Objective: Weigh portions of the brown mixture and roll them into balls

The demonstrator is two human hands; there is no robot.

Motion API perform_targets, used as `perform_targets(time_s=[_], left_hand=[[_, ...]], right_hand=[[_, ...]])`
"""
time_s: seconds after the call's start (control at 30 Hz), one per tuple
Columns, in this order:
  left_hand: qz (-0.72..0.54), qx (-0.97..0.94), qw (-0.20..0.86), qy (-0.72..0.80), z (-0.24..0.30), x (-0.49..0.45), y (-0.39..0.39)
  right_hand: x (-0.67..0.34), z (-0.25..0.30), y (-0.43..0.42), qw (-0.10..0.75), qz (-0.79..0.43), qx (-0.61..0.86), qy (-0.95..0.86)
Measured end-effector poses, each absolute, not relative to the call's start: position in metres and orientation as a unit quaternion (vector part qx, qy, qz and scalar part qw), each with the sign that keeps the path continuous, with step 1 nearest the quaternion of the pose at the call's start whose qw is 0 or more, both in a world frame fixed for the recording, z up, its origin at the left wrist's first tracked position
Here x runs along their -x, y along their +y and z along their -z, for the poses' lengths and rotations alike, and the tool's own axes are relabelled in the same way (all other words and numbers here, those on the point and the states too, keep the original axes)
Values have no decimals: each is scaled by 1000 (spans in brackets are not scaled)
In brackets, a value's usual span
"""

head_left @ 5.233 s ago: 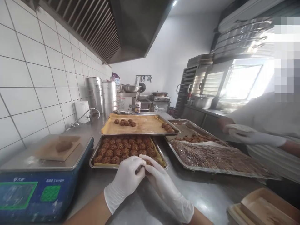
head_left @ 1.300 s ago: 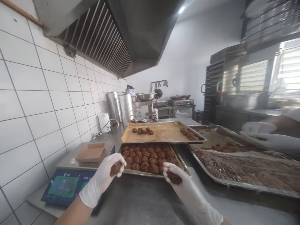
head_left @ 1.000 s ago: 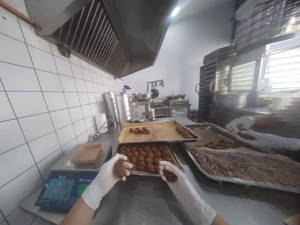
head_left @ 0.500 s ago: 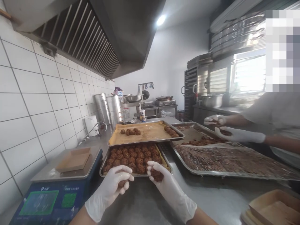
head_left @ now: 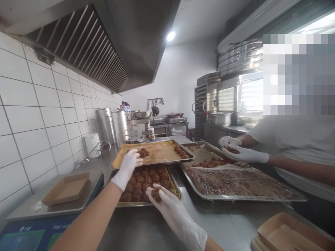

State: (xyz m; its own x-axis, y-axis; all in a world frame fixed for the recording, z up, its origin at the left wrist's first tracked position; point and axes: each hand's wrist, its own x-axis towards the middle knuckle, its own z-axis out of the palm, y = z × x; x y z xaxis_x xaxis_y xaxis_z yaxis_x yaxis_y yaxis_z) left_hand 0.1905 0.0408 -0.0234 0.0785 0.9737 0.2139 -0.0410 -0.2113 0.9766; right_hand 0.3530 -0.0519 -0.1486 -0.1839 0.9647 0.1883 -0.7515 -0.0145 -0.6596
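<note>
My left hand (head_left: 130, 164), in a white glove, reaches over the left end of the upper tray (head_left: 167, 161), beside a few brown food balls (head_left: 143, 152). Its fingers are curled; what lies under them is hidden. Lower and nearer to me, my right hand (head_left: 167, 200), also gloved, cups a rough brown food ball (head_left: 157, 194) with its fingers around it. Behind that hand, the lower tray (head_left: 176, 186) is filled with rows of similar balls, partly covered by the upper tray.
A blue scale (head_left: 36, 226) with a cardboard tray (head_left: 66, 188) stands at left. On the right, a large film-covered tray (head_left: 235, 183) holds brown mixture; a co-worker's gloved hands (head_left: 243, 154) work above it. More cardboard trays (head_left: 290, 232) sit at the lower right.
My left hand has moved forward and up from in front of the lower tray to the upper tray. My right hand keeps its ball. The view has turned slightly right.
</note>
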Motion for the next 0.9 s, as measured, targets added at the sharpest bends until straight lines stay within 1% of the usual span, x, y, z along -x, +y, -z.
perform_targets(time_s=[0.07, 0.13, 0.2, 0.23, 0.33, 0.47, 0.6, 0.73, 0.9], left_hand=[[-515, -640, 424, 380, 53, -195, 1], [-431, -787, 311, 313, 90, -197, -36], [-385, -850, 220, 285, 122, -196, -59], [-383, -858, 189, 286, 134, -195, -65], [-385, -867, 127, 290, 148, -192, -64], [-341, -886, 84, 302, 142, -195, -47], [-382, -875, 23, 295, 161, -201, -32], [-429, -855, -51, 285, 189, -195, -24], [-507, -799, -68, 317, 185, -180, -27]], right_hand=[[-352, 147, -54, 611, -688, 166, -355], [-349, 147, -58, 595, -687, 178, -376], [-345, 147, -62, 582, -687, 192, -390], [-343, 147, -64, 578, -686, 201, -395], [-339, 146, -68, 565, -681, 223, -409], [-338, 143, -68, 563, -661, 232, -438], [-340, 146, -61, 593, -600, 275, -460], [-347, 158, -54, 623, -495, 363, -485], [-354, 154, -58, 627, -342, 435, -548]])
